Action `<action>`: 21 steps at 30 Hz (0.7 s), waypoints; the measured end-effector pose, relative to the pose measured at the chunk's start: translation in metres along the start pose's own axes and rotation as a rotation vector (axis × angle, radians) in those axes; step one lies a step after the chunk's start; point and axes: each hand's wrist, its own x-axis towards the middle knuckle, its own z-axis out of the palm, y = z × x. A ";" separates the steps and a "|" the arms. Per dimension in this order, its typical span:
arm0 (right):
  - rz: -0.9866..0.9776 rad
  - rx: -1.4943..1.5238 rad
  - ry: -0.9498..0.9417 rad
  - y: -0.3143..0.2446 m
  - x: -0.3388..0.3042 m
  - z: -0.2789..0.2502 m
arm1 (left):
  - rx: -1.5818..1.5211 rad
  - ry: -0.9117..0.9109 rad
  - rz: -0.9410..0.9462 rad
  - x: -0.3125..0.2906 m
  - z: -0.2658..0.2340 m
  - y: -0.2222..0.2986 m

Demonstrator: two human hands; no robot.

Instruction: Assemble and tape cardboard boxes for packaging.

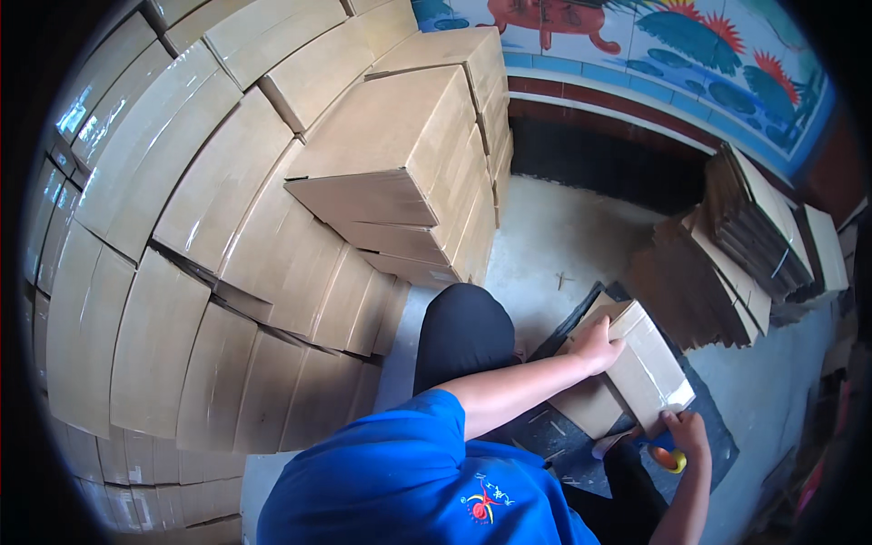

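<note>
A small brown carton (647,359) stands tilted in front of me, a flap (590,404) hanging open on its left side. Shiny clear tape shows along its top face and near its right-hand corner. My left hand (597,347) grips the carton's upper left edge, fingers on the flap and thumb across the top. At the near right corner my right hand (688,431) is closed, fingertips against the cardboard. Under that palm hangs a blue tape dispenser with an orange and yellow roll (668,457), partly hidden by the hand.
Stacked closed cartons (381,127) rise like a wall on the left and ahead. Bundles of flattened cardboard (727,245) lean at the right. A dark mat (718,436) lies under the carton, on a grey floor (554,227). A painted wall (618,54) stands behind. My knee (465,336) is close by.
</note>
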 end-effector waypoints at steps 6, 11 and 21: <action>-0.376 0.093 0.485 -0.128 -0.009 -0.102 | -0.141 0.355 0.715 -0.058 -0.167 0.102; -0.790 0.140 0.581 -0.293 0.019 -0.193 | 0.027 0.629 0.969 -0.089 -0.287 0.132; -0.812 0.214 0.778 -0.521 0.067 -0.163 | 0.360 0.757 0.524 -0.032 -0.392 0.101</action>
